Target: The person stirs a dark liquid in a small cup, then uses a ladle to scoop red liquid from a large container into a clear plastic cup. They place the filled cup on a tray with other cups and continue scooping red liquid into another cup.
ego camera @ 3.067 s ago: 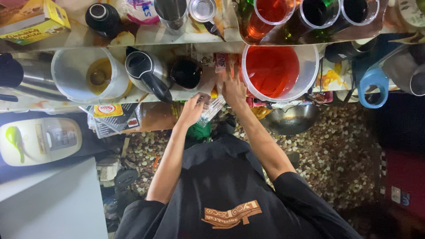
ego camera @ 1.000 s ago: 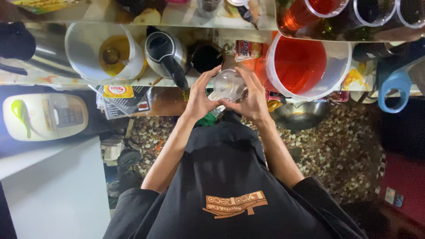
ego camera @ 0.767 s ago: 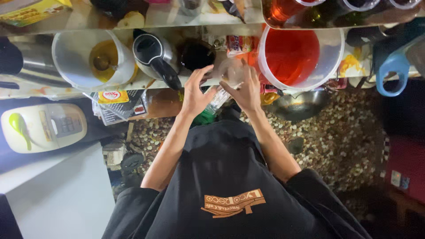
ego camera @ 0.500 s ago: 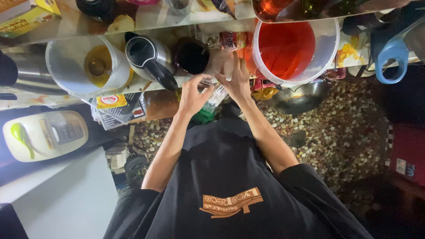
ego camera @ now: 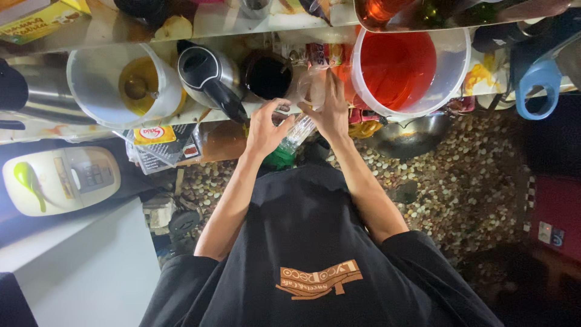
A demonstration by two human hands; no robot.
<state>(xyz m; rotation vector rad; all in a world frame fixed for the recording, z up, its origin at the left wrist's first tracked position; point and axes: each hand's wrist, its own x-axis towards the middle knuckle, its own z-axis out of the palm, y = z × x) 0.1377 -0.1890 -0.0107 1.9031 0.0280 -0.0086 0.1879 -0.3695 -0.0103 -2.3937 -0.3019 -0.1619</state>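
Your left hand and right hand close their grip on a clear plastic cup, thin and glossy. The bucket beside it is white, smooth plastic, and so is the tub farther left. The kettle is polished metal with a matt black spout. The bowl below the worktop is dull steel. Your shirt is matt black cloth. The floor looks rough and pebbled.

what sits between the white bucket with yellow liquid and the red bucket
In the head view, a steel kettle and a dark cup stand between the white bucket and red bucket.
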